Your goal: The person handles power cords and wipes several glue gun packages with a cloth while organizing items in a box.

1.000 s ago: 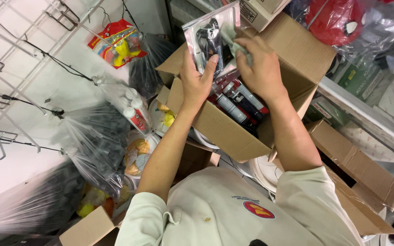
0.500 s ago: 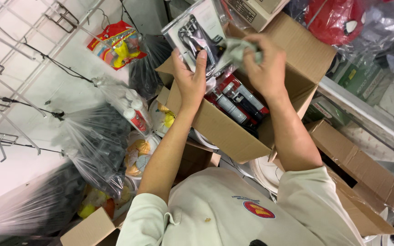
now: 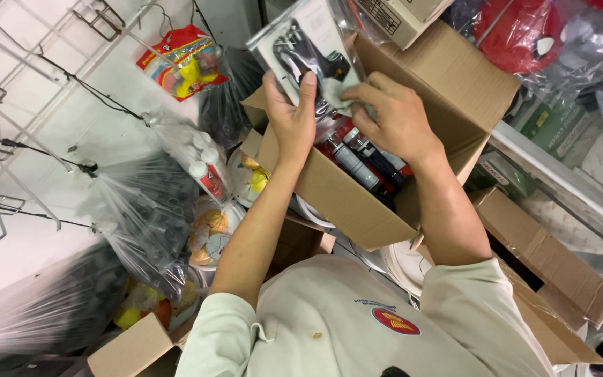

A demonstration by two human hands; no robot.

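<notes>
My left hand (image 3: 293, 115) grips a flat clear-plastic package (image 3: 301, 42) with a white card and a black tool inside, held up over an open cardboard box (image 3: 455, 91). My right hand (image 3: 396, 115) presses a small crumpled grey-green cloth (image 3: 336, 98) against the package's lower right part. Several similar packaged items in red, black and grey (image 3: 361, 160) lie inside the box below both hands.
A red and yellow toy pack (image 3: 183, 63) hangs on a white wire-grid wall (image 3: 50, 84). Clear bags of goods (image 3: 141, 209) pile at left. More cardboard boxes (image 3: 546, 258) stand at right, with a red masked toy in plastic (image 3: 525, 35) above.
The package has risen and shifted slightly left. My right hand with the cloth has slid leftward across the package, from beside it onto its lower face.
</notes>
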